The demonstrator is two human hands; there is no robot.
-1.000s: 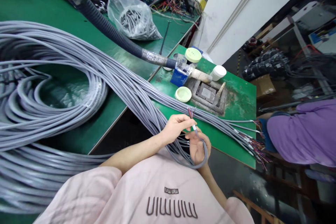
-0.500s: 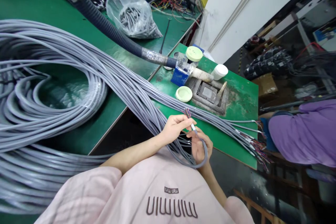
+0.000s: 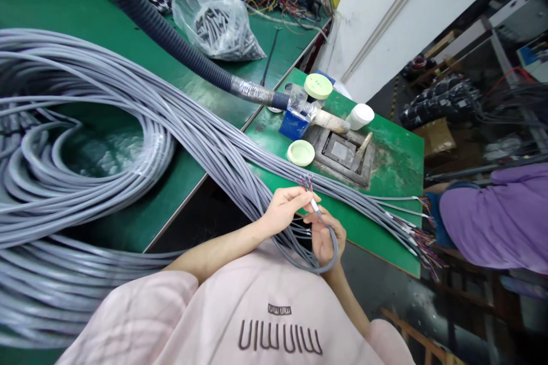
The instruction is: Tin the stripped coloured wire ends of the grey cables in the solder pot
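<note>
The left grip (image 3: 283, 210) pinches the gray cable (image 3: 333, 248) at its white-wrapped end, between thumb and finger, and colored wires (image 3: 307, 183) fan out just beyond the fingertips. The right grip (image 3: 327, 235) grasps the same cable just below the white wrap, where it curves into a loop. Behind, a cable bundle (image 3: 274, 163) crosses the green table (image 3: 396, 168), near a pale-green lid (image 3: 301, 153).

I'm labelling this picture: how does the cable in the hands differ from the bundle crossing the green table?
The held cable curls in a loop; the bundle runs nearly straight. The held cable is single; the bundle groups many. Both are grey with coloured wires at the end.
</note>
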